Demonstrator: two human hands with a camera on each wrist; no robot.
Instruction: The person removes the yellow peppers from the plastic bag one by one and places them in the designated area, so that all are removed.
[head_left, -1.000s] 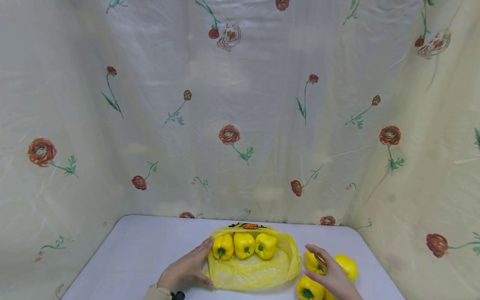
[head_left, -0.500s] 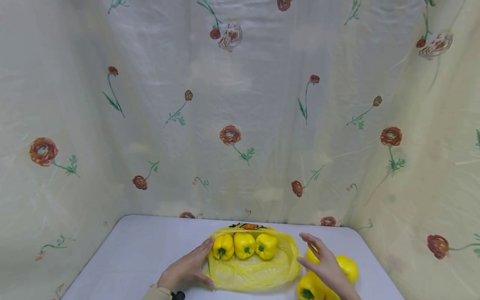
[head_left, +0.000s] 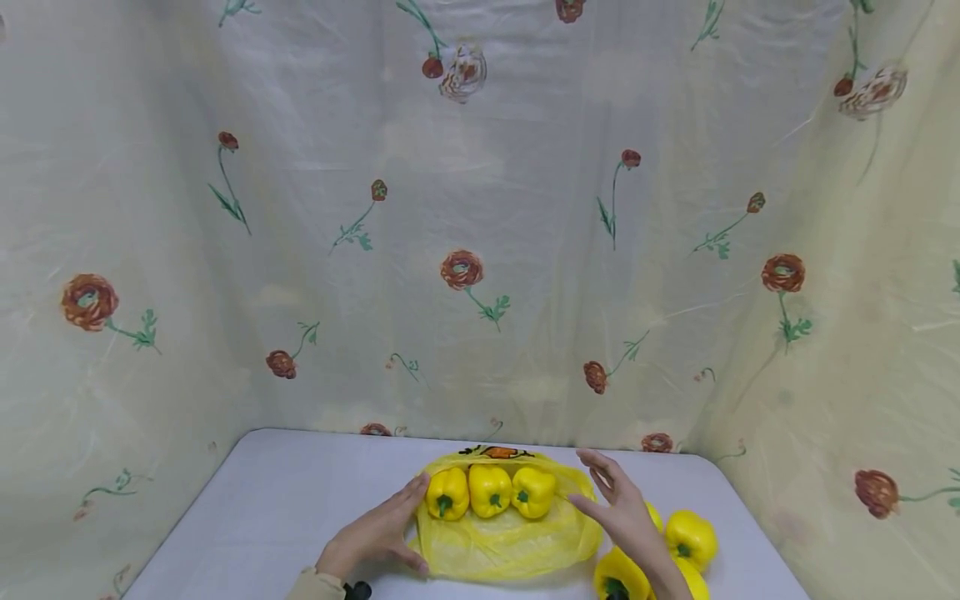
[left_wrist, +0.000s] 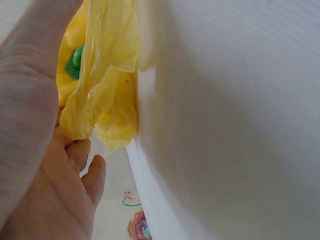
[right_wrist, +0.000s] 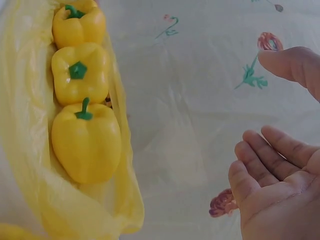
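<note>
A yellow plastic bag point(head_left: 517, 554) lies spread with its mouth towards me, three yellow bell peppers point(head_left: 490, 492) standing in a row inside along its back. My left hand point(head_left: 378, 529) touches the bag's left edge, fingers extended and thumb apart at the front. In the left wrist view its fingers meet the crumpled plastic point(left_wrist: 112, 95), partly behind it. Over the bag's right rim hovers my right hand point(head_left: 618, 504), empty, thumb and fingers spread. The right wrist view shows that hand point(right_wrist: 280, 185) apart from the nearest pepper point(right_wrist: 86, 142).
More yellow bell peppers point(head_left: 691, 539) sit on the white table point(head_left: 300, 492) at the right, some partly hidden by my right forearm. A flowered curtain point(head_left: 525, 333) surrounds the table at the back and sides. A small black object point(head_left: 360, 591) shows by my left wrist.
My right hand has moved left and away from me, from above the loose peppers to the bag's right rim. My left hand, the bag and its peppers have stayed in place.
</note>
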